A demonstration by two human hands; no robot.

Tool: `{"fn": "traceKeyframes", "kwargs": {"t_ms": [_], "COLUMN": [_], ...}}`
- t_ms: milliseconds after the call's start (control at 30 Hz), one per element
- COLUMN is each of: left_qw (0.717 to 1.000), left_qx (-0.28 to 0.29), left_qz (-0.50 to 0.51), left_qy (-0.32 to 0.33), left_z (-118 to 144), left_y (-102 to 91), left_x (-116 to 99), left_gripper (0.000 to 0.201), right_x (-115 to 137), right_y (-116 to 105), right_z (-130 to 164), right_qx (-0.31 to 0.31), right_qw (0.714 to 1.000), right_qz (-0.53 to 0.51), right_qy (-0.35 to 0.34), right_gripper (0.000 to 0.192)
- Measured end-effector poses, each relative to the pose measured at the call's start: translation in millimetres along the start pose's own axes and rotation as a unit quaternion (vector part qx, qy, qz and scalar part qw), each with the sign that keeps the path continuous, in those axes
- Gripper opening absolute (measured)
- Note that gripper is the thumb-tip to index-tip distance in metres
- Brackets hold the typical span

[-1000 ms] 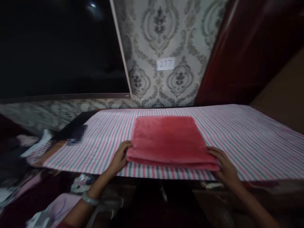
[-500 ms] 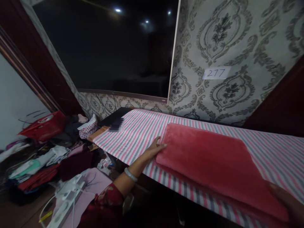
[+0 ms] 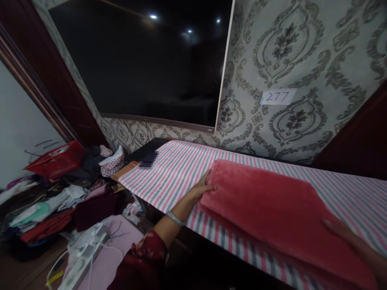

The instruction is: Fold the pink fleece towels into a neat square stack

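Observation:
A folded red plush blanket (image 3: 266,201) lies on a striped cloth (image 3: 172,169) in white, pink and grey. At the blanket's left edge, my left hand (image 3: 204,188) has its thumb over the top and its fingers against the side, closed on the edge. My right hand (image 3: 347,237) comes in from the right and rests stretched out on the blanket's right part. Only some of its fingers show. A bracelet (image 3: 175,218) circles my left wrist.
A large dark television (image 3: 145,64) hangs on the patterned wall behind. A paper label (image 3: 278,96) reads 277. Heaped clothes (image 3: 48,213), a red bag (image 3: 56,159) and a white power strip (image 3: 81,262) lie to the left. A blurred-out dark item (image 3: 148,160) sits on the striped cloth.
My left fingers have closed in on the blanket's left edge. My right hand has moved left and inward over the blanket's top. The view has shifted slightly.

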State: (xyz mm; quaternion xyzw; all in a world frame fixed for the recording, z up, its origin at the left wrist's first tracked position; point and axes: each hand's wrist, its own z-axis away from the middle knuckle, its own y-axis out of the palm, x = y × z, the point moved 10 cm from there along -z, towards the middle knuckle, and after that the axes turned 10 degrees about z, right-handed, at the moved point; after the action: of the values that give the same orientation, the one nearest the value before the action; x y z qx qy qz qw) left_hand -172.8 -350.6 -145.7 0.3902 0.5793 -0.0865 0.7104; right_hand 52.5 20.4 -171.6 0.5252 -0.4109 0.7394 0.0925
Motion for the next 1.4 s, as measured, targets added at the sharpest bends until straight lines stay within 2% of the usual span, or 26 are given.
{"fn": "traceKeyframes", "kwargs": {"t_ms": [67, 100, 133, 233, 300, 333, 400, 500, 567, 600, 767, 867, 967, 1033, 1100, 1200, 1300, 1400], "left_qw": [1.0, 0.999, 0.998, 0.993, 0.989, 0.988, 0.992, 0.988, 0.976, 0.974, 0.977, 0.975, 0.966, 0.955, 0.941, 0.916, 0.89, 0.88], "left_qx": [0.011, 0.019, 0.026, 0.039, 0.036, 0.028, -0.008, -0.122, -0.179, -0.188, -0.17, -0.162, -0.162, -0.188, -0.229, -0.272, -0.297, -0.316], "left_qz": [-0.009, -0.015, -0.023, -0.053, -0.063, -0.064, -0.065, -0.096, -0.114, -0.116, -0.1, -0.14, -0.2, -0.227, -0.247, -0.279, -0.305, -0.308], "left_qy": [0.018, 0.03, 0.042, 0.094, 0.129, 0.135, 0.107, 0.009, -0.038, -0.054, -0.081, -0.064, -0.028, -0.005, 0.017, 0.092, 0.164, 0.178], "left_z": [-6.5, -9.8, -12.9, -16.6, -13.3, -10.7, -5.6, 6.1, 15.5, 18.3, 21.6, 28.7, 40.0, 49.6, 61.4, 82.1, 103.3, 114.3], "left_y": [8.4, 13.1, 17.7, 24.6, 19.1, 12.1, -11.1, -62.0, -86.5, -92.1, -86.3, -80.0, -76.8, -78.5, -80.8, -75.3, -68.4, -71.5], "left_x": [-15.7, -26.4, -38.5, -80.0, -102.7, -108.1, -103.6, -73.1, -56.3, -50.8, -46.7, -52.9, -60.0, -63.7, -66.7, -73.9, -75.7, -68.1], "left_gripper": [0.107, 0.106, 0.105, 0.099, 0.098, 0.099, 0.104, 0.108, 0.105, 0.104, 0.105, 0.105, 0.094, 0.083, 0.074, 0.063, 0.053, 0.049], "right_x": [9.4, 17.0, 31.5, 82.9, 103.6, 106.1, 95.2, 62.6, 51.4, 50.0, 58.2, 58.1, 49.2, 40.0, 34.9, 40.7, 49.9, 55.5], "right_y": [5.8, 5.0, 0.4, -17.6, -16.5, -8.9, 21.2, 76.0, 94.7, 97.5, 94.2, 86.5, 81.0, 71.1, 55.3, 37.4, 33.1, 34.2], "right_z": [3.3, 5.9, 7.6, 12.6, 18.6, 21.7, 26.9, 34.5, 35.5, 34.7, 37.6, 50.2, 65.7, 72.7, 78.9, 93.4, 106.9, 112.1], "right_qx": [0.038, 0.044, 0.036, -0.018, -0.037, -0.032, 0.012, 0.092, 0.101, 0.094, 0.102, 0.106, 0.113, 0.079, 0.01, -0.081, -0.111, -0.098], "right_qw": [0.997, 0.993, 0.993, 0.998, 0.997, 0.995, 0.99, 0.971, 0.965, 0.965, 0.951, 0.946, 0.947, 0.961, 0.978, 0.978, 0.969, 0.965], "right_qz": [-0.046, -0.065, -0.074, -0.061, -0.069, -0.086, -0.139, -0.2, -0.218, -0.227, -0.287, -0.307, -0.3, -0.263, -0.199, -0.119, -0.105, -0.136], "right_qy": [0.055, 0.085, 0.084, 0.016, -0.026, -0.032, -0.003, 0.089, 0.104, 0.097, 0.052, 0.027, 0.005, -0.02, -0.065, -0.15, -0.193, -0.202], "right_gripper": [0.078, 0.081, 0.083, 0.083, 0.082, 0.081, 0.082, 0.079, 0.072, 0.069, 0.056, 0.061, 0.069, 0.062, 0.052, 0.043, 0.036, 0.033]}}
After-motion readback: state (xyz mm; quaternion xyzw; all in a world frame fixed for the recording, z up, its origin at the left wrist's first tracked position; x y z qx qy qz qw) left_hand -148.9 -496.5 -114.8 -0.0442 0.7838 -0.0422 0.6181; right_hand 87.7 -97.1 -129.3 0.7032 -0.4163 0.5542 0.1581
